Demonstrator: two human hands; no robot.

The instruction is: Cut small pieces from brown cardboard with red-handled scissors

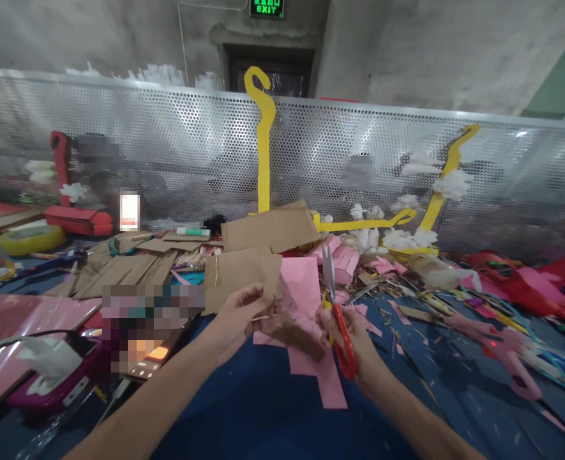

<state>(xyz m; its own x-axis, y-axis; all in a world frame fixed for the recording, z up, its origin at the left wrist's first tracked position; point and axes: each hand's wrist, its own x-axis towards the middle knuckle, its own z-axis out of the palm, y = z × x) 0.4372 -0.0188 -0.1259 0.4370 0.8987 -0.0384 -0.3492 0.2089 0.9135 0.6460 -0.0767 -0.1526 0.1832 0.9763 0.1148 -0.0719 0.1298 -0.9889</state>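
Note:
My left hand [244,314] is closed, thumb and fingers pinching the edge of a brown cardboard piece [237,276] in the middle of the head view. In my right hand [361,348] is a pair of scissors [343,338] with red and yellow handles. Its metal blades point up and away, and from this angle I cannot tell how far apart they are. Pink paper [300,278] lies between and below the hands. A narrow brown cardboard strip [301,342] slants over it, near my left fingertips; their exact contact with it is partly hidden.
Behind stand yellow hook-topped shapes [263,153] against a perforated metal barrier [167,140]. Cardboard pieces [124,271], a tape roll [30,239] and a purple power strip [55,377] lie left. A pink glue gun [502,351] and scattered scraps lie right.

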